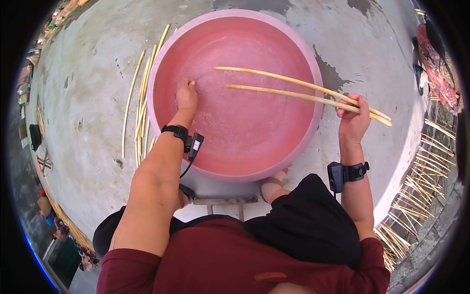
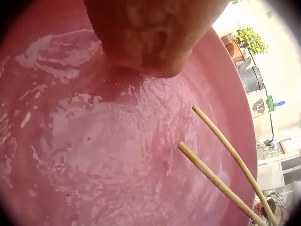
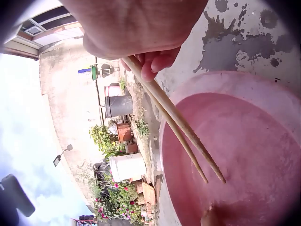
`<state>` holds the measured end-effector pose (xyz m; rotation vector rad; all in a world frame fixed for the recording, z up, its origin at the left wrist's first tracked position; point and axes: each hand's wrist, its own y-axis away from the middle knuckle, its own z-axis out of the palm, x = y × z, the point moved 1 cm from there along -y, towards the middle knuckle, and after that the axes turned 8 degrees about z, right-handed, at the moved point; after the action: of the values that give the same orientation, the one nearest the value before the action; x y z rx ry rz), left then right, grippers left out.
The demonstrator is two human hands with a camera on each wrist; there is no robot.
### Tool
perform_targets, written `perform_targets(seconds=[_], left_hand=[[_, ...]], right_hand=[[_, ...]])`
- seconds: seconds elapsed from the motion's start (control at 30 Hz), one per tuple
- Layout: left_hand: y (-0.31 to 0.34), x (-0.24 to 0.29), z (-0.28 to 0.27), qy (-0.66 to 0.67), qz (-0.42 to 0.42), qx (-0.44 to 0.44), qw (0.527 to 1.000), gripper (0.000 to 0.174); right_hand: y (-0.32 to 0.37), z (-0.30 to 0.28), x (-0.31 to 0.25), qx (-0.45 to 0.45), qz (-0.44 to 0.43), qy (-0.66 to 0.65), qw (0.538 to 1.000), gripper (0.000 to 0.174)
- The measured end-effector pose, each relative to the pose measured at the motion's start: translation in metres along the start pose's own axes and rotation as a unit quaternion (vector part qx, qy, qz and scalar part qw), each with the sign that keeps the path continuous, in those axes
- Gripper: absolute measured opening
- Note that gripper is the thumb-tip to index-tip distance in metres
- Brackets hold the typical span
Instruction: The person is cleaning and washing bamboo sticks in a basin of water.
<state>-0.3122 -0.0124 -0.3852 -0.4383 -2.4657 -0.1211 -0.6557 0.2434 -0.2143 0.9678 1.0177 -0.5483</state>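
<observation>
A round pink basin [image 1: 235, 171] holds shallow, rippling water [image 2: 94, 136]. Inside its left part is my left hand [image 1: 187, 95], low at the water with its fingers curled; no object shows in it. The left wrist view has that hand [image 2: 146, 37] at the top, fingertips hidden. Beyond the right rim, my right hand [image 1: 353, 117] grips two pale, slender sticks near their right ends. One stick [image 1: 274, 76] lies above the other [image 1: 274, 91] in the head view, both reaching over the basin. In the right wrist view, the sticks [image 3: 181, 122] slant down from the right hand [image 3: 136, 33].
More pale sticks [image 1: 130, 100] lie on the concrete left of the basin. Many short sticks [image 1: 416, 191] are spread along the right edge. A small stool [image 1: 225, 201] stands between the feet. Wet patches [image 1: 330, 76] mark the ground; buckets [image 3: 127, 166] and plants [image 3: 117, 202] stand farther off.
</observation>
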Motion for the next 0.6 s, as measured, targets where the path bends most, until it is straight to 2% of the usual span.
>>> perform_targets(seconds=[0.03,0.1,0.13,0.2,0.23,0.27,0.3,0.33,0.4,0.5,0.6], left_hand=[[0.006,-0.001,0.002,0.059,-0.139,0.006,0.989,0.011],[0.012,0.017,0.008,0.285,-0.188,-0.026,0.940,0.013],[0.014,0.038,0.008,0.392,-0.210,-0.039,0.895,0.014],[0.018,0.090,0.002,0.586,-0.244,-0.064,0.770,0.016],[0.022,0.135,-0.012,0.550,-0.159,-0.122,0.811,0.016],[0.032,0.169,-0.010,0.505,-0.032,-0.140,0.851,0.014],[0.035,0.198,-0.014,0.405,0.209,-0.078,0.887,0.014],[0.039,0.222,-0.018,0.275,0.435,-0.011,0.857,0.016],[0.053,0.250,-0.018,0.176,0.505,0.015,0.845,0.025],[0.048,0.245,-0.016,0.143,0.514,-0.067,0.843,0.027],[0.041,0.238,-0.017,0.150,0.533,-0.076,0.829,0.028]], right_hand=[[0.001,0.003,0.002,0.003,-0.005,0.000,1.000,0.028],[0.007,0.013,0.007,-0.027,0.008,0.003,1.000,0.028],[0.009,0.019,0.012,-0.044,0.015,0.004,0.999,0.028],[0.015,0.029,0.022,-0.088,0.040,-0.001,0.995,0.026],[0.022,0.040,0.024,-0.098,0.048,0.000,0.994,0.026],[0.026,0.047,0.024,-0.110,0.057,0.000,0.992,0.026],[0.030,0.050,0.025,-0.138,0.070,-0.004,0.988,0.025],[0.035,0.059,0.024,-0.133,0.068,-0.019,0.989,0.025],[0.047,0.080,0.017,-0.119,0.065,-0.048,0.990,0.025],[0.049,0.077,0.011,-0.165,0.074,-0.001,0.984,0.024],[0.047,0.071,0.011,-0.164,0.062,0.052,0.983,0.025]])
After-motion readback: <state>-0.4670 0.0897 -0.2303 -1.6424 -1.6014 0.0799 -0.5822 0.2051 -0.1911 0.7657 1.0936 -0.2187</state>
